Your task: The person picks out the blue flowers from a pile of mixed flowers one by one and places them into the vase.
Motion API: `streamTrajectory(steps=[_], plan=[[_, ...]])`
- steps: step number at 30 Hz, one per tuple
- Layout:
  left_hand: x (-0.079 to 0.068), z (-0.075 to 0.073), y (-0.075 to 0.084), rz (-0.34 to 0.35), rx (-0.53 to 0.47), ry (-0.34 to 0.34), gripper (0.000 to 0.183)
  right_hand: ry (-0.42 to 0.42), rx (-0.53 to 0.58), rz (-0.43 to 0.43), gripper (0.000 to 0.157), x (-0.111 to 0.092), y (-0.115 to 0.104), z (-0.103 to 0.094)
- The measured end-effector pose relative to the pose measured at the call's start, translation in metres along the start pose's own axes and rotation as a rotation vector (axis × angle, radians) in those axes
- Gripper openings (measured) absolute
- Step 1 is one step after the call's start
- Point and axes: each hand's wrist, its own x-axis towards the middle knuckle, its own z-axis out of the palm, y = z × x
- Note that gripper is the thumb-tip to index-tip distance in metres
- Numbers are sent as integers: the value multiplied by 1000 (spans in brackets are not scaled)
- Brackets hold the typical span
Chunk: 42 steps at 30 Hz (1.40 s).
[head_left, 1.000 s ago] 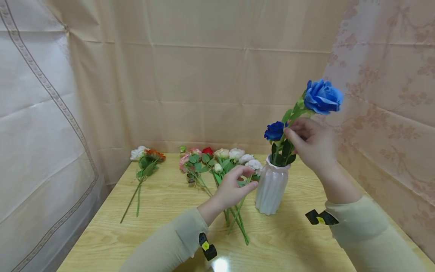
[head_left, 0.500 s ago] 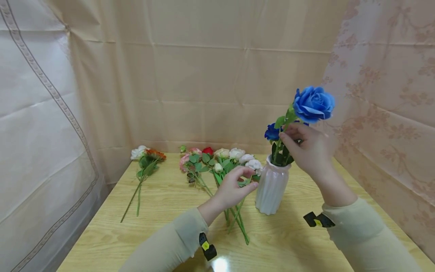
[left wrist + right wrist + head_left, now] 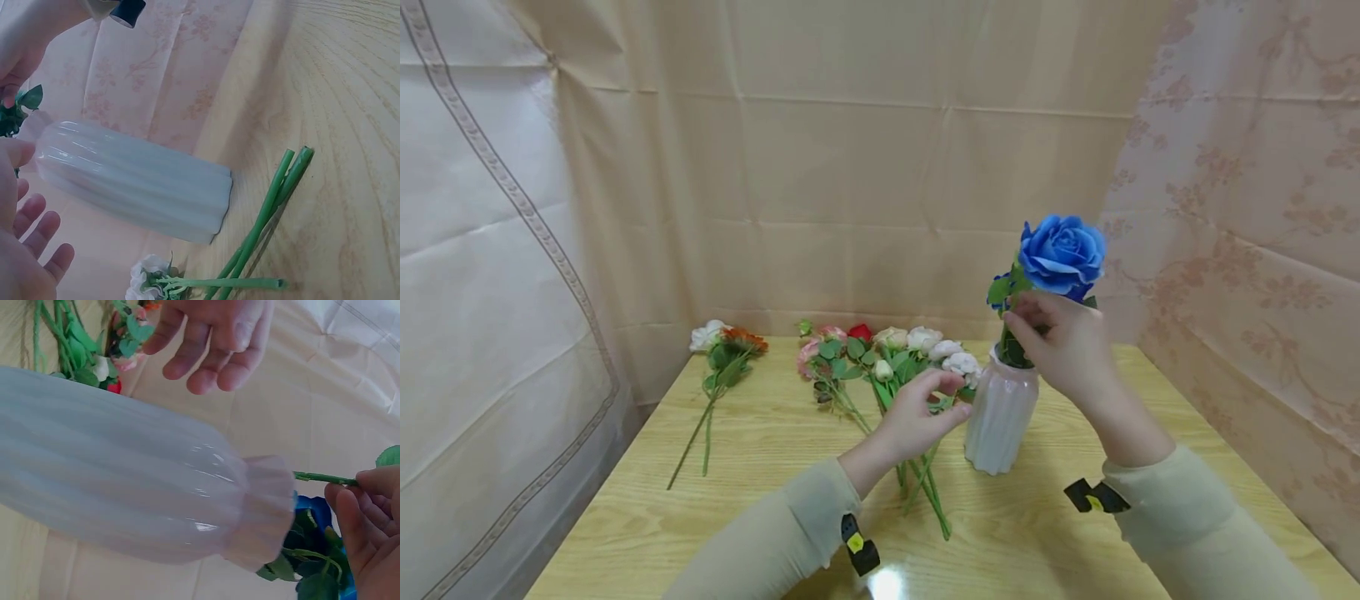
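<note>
My right hand (image 3: 1075, 350) pinches the green stem (image 3: 322, 479) of a light blue rose (image 3: 1063, 255) between thumb and fingers. In the right wrist view the stem's lower part runs into the mouth of a pale, glossy ribbed vase (image 3: 1002, 417). The vase stands upright on the table. A darker blue rose (image 3: 315, 509) is in the vase, mostly hidden behind the light one in the head view. My left hand (image 3: 923, 412) hovers just left of the vase, fingers relaxed and holding nothing; it appears apart from the vase.
Several artificial flowers with crossed stems, among them a red rose (image 3: 860, 333) and white blooms (image 3: 961, 363), lie left of the vase, partly behind my left hand. Farther left lie a white flower (image 3: 706, 336) and an orange flower (image 3: 745, 340). Cloth curtains (image 3: 850, 183) enclose the wooden table (image 3: 647, 533).
My right hand has moved down and left, bringing the light blue rose lower over the vase, now covering much of the darker rose. The left hand and vase stay in place.
</note>
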Motion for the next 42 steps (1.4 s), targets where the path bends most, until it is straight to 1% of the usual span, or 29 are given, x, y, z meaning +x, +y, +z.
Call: streamTrajectory(steps=[2,6,13,17,18,20,24,27,32,35,39,42], plan=[[0,1,0,-9,-7,-5,32,-20,-3,2,5,-3,2,3],[-2,2,-1,-25,-19,-15,30,-39,-49,4,5,-9,6,9],[-3,3,-3,-31,9,-26,30,-21,-166,-19,8,-21,13,16],[-3,3,-4,-41,6,-25,32,-21,-214,-39,9,-25,15,17],[-4,3,-5,-41,9,-23,32,-25,-216,-40,10,-26,15,17],[-4,3,-5,-38,12,-19,31,-32,-216,-31,17,-28,14,17],[-4,2,-6,-29,30,-15,30,-46,-218,11,30,-32,13,15],[-4,0,-8,-32,31,-10,31,-49,-223,2,31,-34,13,13],[-5,-11,-10,-26,26,13,33,-6,-204,-65,21,-35,16,4],[-4,-21,-7,-15,31,22,32,32,-196,-99,14,-35,16,-4],[-3,-33,0,13,51,44,31,77,-177,-136,23,-32,16,-14],[-1,-42,6,54,66,73,32,126,-154,-155,23,-30,15,-22]])
